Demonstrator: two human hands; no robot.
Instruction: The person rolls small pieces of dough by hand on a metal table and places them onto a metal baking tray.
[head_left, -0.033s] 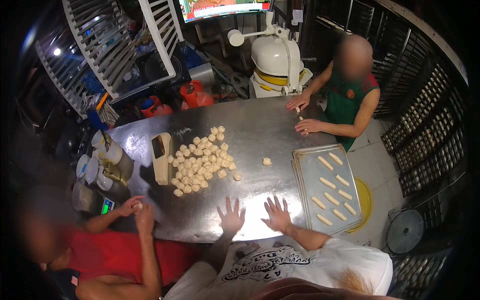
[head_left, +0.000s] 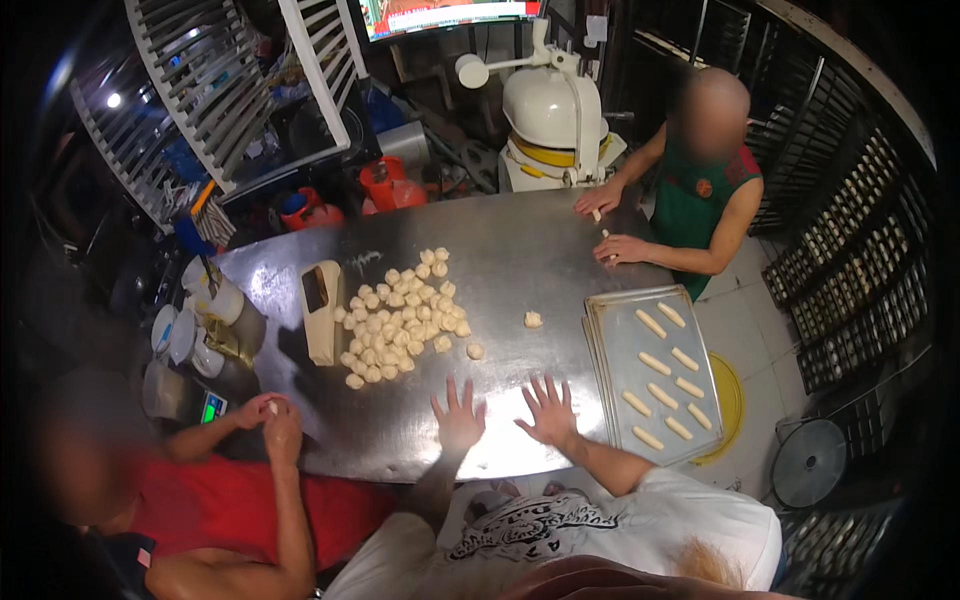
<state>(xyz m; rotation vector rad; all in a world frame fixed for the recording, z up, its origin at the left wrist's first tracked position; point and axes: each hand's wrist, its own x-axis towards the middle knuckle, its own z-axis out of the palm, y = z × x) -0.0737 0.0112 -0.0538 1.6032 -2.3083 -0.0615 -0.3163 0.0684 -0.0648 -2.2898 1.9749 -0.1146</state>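
Observation:
Both of my hands are over the near edge of the metal table [head_left: 500, 240], palms down with fingers spread. My left hand [head_left: 460, 417] lies below a single dough ball [head_left: 475, 352], apart from it. My right hand [head_left: 549, 413] is beside it to the right, nearest another lone dough ball [head_left: 533, 320] farther up the table. Whether anything lies under my palms is hidden. A heap of dough balls [head_left: 400, 318] is left of centre, next to a pale wooden box-like piece [head_left: 319, 335] with a dark opening.
A tray [head_left: 622, 345] with several dough sticks [head_left: 655, 363] is at right. Across the table, a person in green [head_left: 700, 215] has hands on small dough sticks. At left, a person in red [head_left: 230, 510] holds a small dough piece near a scale [head_left: 213, 408]. Tubs [head_left: 225, 305] stand behind.
Both my hands have slid a little forward, away from me, fingers still spread. The person across shows more of the dough sticks under the hands. The person in red has brought both hands closer together.

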